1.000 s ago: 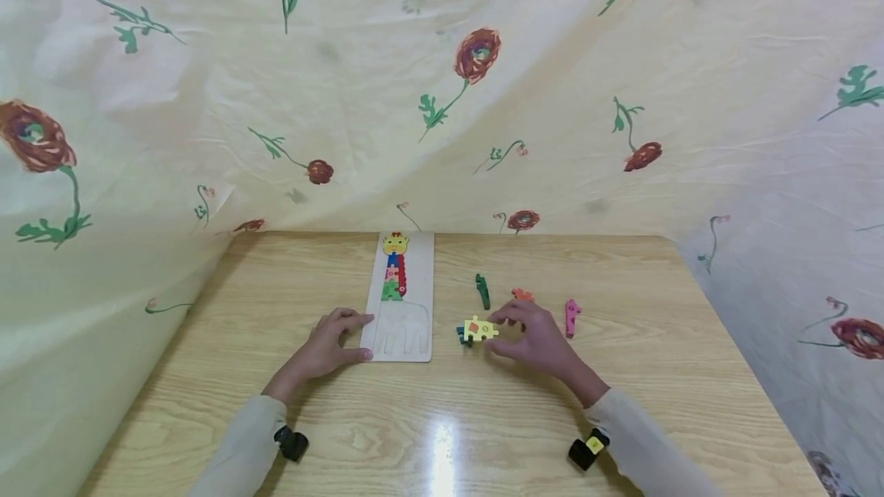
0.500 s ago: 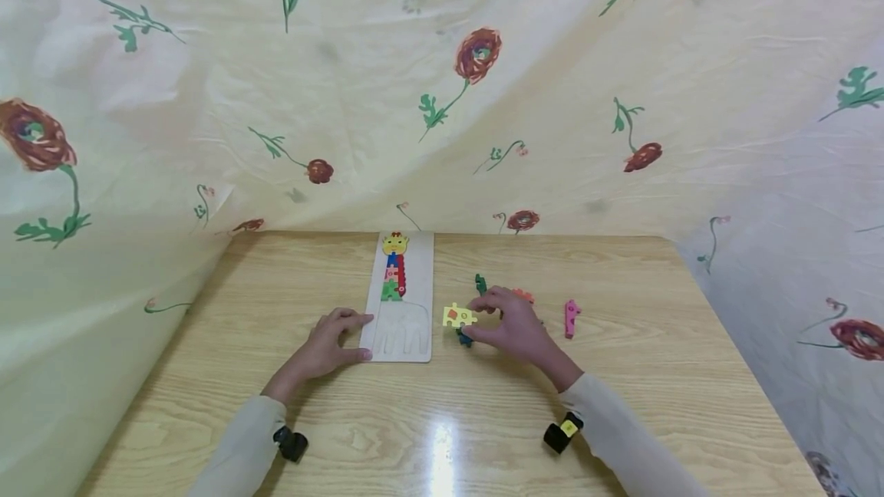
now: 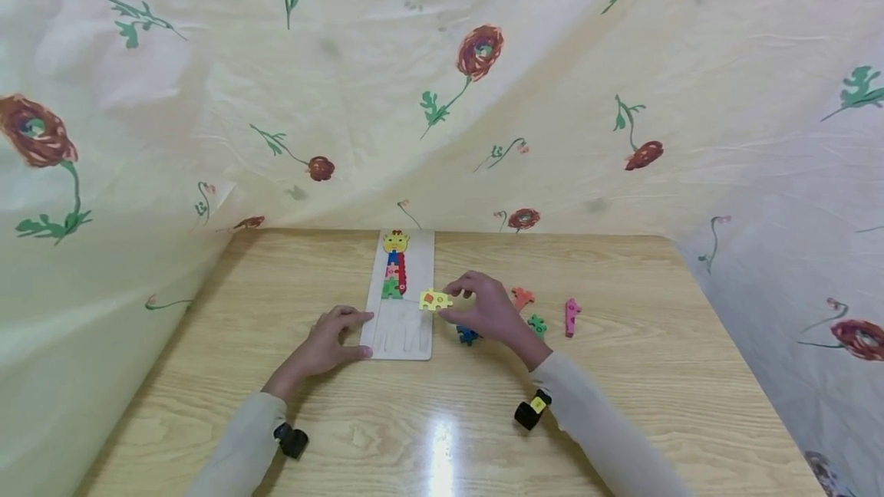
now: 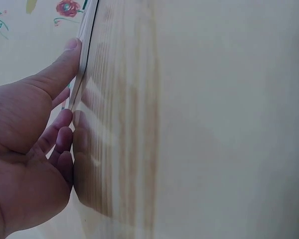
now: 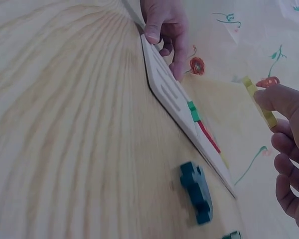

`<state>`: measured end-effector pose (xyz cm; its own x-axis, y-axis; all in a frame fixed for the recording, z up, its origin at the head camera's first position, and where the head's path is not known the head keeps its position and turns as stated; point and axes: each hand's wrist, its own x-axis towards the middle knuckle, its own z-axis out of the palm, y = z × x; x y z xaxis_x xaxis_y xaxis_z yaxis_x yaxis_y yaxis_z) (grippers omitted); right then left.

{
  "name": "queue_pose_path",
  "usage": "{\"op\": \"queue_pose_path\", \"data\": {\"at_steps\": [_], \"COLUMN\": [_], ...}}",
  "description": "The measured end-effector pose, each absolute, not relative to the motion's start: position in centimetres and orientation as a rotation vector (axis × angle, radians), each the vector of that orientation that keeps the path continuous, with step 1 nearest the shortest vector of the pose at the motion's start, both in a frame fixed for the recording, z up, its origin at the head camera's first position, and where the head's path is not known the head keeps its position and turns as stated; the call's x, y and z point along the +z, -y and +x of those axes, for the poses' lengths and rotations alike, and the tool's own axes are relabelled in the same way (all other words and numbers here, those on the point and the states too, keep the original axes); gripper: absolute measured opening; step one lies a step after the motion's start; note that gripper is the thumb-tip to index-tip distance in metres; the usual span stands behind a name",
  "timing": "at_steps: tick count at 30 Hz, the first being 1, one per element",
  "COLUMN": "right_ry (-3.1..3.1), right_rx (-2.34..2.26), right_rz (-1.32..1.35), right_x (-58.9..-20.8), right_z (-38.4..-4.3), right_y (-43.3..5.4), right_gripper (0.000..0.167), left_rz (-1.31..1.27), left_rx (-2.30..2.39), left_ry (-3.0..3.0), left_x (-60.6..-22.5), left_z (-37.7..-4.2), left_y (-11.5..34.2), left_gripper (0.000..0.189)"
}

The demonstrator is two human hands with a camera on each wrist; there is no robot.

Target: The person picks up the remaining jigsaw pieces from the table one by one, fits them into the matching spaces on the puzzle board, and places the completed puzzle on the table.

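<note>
My right hand [image 3: 486, 311] pinches a yellow puzzle piece [image 3: 435, 300] with an orange patch between thumb and fingers. The piece overlaps the right edge of the white puzzle board [image 3: 423, 267] in the head view; the right wrist view shows this yellow piece [image 5: 259, 103] raised off the table. Set in the board are a yellow giraffe head [image 3: 396, 241] and blue, pink, green and red neck pieces [image 3: 392, 272]. Below them lies the bare body recess. My left hand [image 3: 330, 343] touches the board's left edge with thumb and fingertips; the left wrist view shows this hand [image 4: 35, 124] at the edge.
On the wooden table [image 3: 621, 405], right of the board, lie a blue piece [image 3: 467, 334], an orange piece [image 3: 522, 297], a green piece [image 3: 536, 324] and a pink piece [image 3: 571, 317]. A flowered cloth [image 3: 387, 83] hangs behind and beside the table.
My right hand has lifted the yellow piece off the spot by the blue one and carried it left to the board's edge. The left hand and board have stayed in place.
</note>
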<state>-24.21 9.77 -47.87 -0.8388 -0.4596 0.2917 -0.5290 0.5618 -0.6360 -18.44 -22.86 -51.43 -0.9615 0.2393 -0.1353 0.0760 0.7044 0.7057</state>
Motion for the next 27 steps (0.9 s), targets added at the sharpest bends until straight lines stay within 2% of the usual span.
{"op": "queue_pose_path", "data": {"at_steps": [12, 27], "right_ry": [2.669, 2.75], "right_rx": [1.22, 1.212], "right_rz": [0.931, 0.869], "right_x": [-48.2, -49.4], "right_z": [-25.5, -26.5], "right_y": [-6.7, -4.5], "right_gripper": [0.032, 0.033], "left_rz": [0.246, 0.265], "left_rx": [1.116, 1.128], "left_ry": [-2.681, -2.675], "left_x": [-51.5, -51.4], "left_z": [-18.4, -18.5], "left_y": [23.0, 23.0], "left_gripper": [0.064, 0.064]}}
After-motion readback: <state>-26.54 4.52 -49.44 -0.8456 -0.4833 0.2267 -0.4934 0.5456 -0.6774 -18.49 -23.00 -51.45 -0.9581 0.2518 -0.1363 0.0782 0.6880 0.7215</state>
